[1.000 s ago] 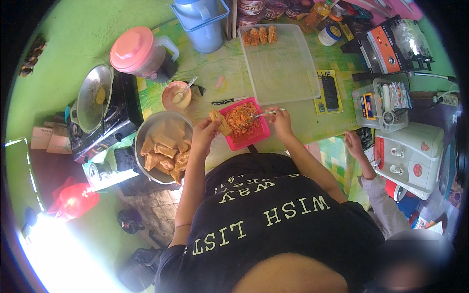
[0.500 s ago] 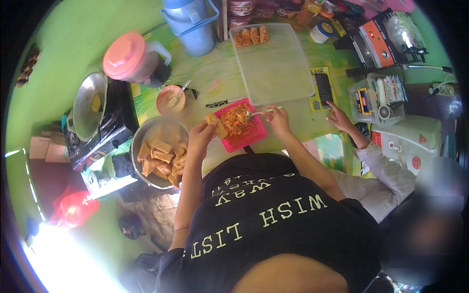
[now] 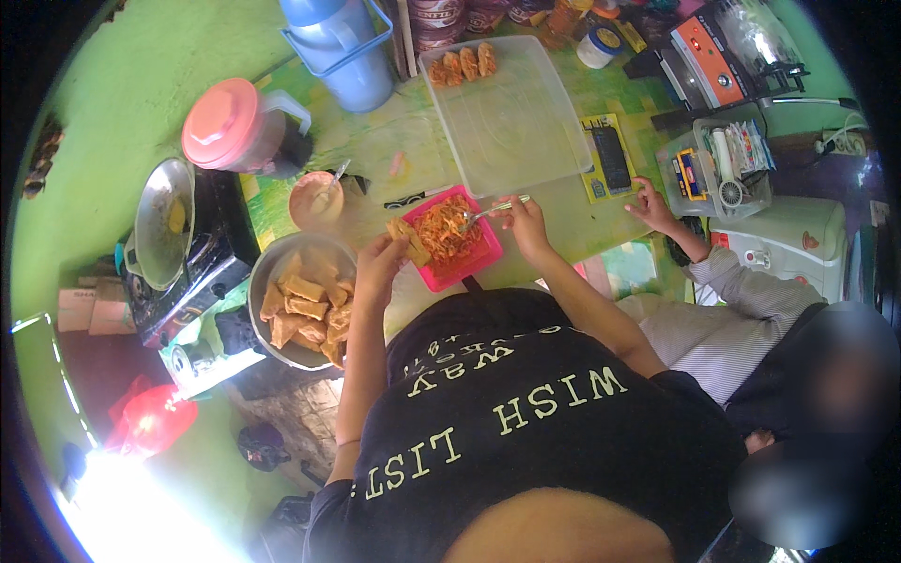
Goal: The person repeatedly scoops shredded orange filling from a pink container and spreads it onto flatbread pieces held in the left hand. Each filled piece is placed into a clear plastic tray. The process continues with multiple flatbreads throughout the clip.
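My left hand [image 3: 383,266] holds a tan piece of fried tofu [image 3: 409,240] at the left edge of a pink square tray [image 3: 483,259] full of orange shredded filling [image 3: 446,228]. My right hand [image 3: 522,219] grips a metal spoon [image 3: 490,211] whose tip rests in that filling. Left of my left hand stands a metal bowl [image 3: 266,284] holding several more tofu pieces [image 3: 302,305].
A clear plastic tray [image 3: 511,127] with three stuffed pieces [image 3: 463,64] lies beyond. A small bowl [image 3: 313,198], a pink-lidded jug [image 3: 236,131], a blue jug [image 3: 343,47] and a pan on a stove [image 3: 164,225] sit left. Another person's hand [image 3: 649,205] rests by a dark phone [image 3: 612,158].
The view has shifted slightly. My hands stay at the pink tray. The other person's hand has moved up the table toward the dark phone.
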Demonstrator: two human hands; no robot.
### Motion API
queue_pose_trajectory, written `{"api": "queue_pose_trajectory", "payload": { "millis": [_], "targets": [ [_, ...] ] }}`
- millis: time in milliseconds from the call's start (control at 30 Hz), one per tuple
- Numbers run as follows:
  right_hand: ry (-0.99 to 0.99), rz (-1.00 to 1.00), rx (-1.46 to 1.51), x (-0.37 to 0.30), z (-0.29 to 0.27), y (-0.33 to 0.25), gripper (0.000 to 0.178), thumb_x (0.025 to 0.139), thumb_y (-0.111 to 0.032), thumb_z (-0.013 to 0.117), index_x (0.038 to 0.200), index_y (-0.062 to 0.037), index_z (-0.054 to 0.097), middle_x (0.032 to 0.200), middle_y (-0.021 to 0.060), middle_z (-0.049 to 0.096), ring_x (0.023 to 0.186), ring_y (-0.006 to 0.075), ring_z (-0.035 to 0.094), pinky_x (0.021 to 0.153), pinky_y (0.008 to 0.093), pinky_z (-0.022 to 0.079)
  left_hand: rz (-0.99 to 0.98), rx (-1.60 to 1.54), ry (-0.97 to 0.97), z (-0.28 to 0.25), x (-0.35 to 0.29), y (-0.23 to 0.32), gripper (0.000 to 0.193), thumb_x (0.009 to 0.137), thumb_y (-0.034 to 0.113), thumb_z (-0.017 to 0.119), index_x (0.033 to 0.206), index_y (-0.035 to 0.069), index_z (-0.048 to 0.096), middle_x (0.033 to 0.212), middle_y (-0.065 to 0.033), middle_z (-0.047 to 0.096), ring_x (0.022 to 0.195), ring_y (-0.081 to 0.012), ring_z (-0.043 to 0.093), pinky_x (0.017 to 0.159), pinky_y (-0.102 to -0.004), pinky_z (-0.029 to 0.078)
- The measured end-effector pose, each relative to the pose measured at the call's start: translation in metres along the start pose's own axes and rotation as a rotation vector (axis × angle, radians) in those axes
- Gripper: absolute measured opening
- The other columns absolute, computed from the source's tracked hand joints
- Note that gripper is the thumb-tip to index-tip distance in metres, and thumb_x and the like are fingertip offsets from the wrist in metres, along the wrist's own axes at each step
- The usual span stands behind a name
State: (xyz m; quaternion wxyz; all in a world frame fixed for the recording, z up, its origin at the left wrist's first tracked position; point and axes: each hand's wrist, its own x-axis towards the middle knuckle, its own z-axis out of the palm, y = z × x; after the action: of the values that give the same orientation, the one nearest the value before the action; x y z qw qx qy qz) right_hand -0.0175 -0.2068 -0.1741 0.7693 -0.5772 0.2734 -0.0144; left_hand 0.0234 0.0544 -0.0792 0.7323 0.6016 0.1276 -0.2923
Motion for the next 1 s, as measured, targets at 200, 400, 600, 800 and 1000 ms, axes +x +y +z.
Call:
{"api": "queue_pose_trajectory", "payload": {
  "millis": [200,400,600,800,1000],
  "targets": [
    [-0.006,-0.016,-0.023,0.001,-0.002,0.003,0.026,0.096,-0.020,0.034,0.098,0.0014,0.048,0.096,0.0173,0.061,0.076,0.0192,0.063,0.055,0.0238,0.044,-0.017,0.002,0.036,0.003,-0.001,0.000,0.026,0.082,0.018,0.059,0.097,-0.003,0.058,0.080,-0.0018,0.058,0.066,-0.0070,0.048,0.058,-0.0199,0.037],
    [-0.005,-0.002,-0.012,-0.001,0.002,0.000,0.026,0.096,-0.019,0.034,0.098,0.0021,0.048,0.095,0.0176,0.061,0.076,0.0190,0.063,0.055,0.0239,0.044,-0.022,-0.013,0.022,0.001,0.001,-0.004,0.025,0.082,0.017,0.060,0.097,-0.003,0.058,0.081,-0.0019,0.058,0.067,-0.0070,0.050,0.059,-0.0198,0.038],
    [-0.007,0.002,-0.017,0.000,0.003,-0.001,0.026,0.096,-0.019,0.034,0.098,0.0021,0.048,0.094,0.0174,0.060,0.076,0.0187,0.063,0.055,0.0234,0.043,-0.023,-0.031,0.026,0.003,-0.001,-0.002,0.025,0.082,0.018,0.060,0.096,-0.003,0.058,0.080,-0.0017,0.059,0.067,-0.0067,0.050,0.058,-0.0192,0.038],
    [-0.023,0.010,-0.006,-0.001,0.003,-0.001,0.025,0.096,-0.018,0.034,0.098,0.0018,0.049,0.094,0.0170,0.060,0.075,0.0185,0.063,0.055,0.0235,0.043,-0.019,-0.009,0.006,0.002,0.002,-0.003,0.024,0.082,0.018,0.060,0.094,-0.003,0.059,0.080,-0.0027,0.059,0.067,-0.0073,0.051,0.059,-0.0194,0.039],
    [-0.010,0.011,-0.010,-0.002,0.009,-0.006,0.025,0.095,-0.020,0.036,0.097,0.0011,0.049,0.094,0.0172,0.061,0.074,0.0185,0.063,0.055,0.0236,0.043,-0.012,0.007,0.022,0.003,0.003,-0.003,0.026,0.082,0.017,0.060,0.096,-0.004,0.060,0.081,-0.0048,0.061,0.069,-0.0087,0.053,0.061,-0.0212,0.040]
  ]
}}
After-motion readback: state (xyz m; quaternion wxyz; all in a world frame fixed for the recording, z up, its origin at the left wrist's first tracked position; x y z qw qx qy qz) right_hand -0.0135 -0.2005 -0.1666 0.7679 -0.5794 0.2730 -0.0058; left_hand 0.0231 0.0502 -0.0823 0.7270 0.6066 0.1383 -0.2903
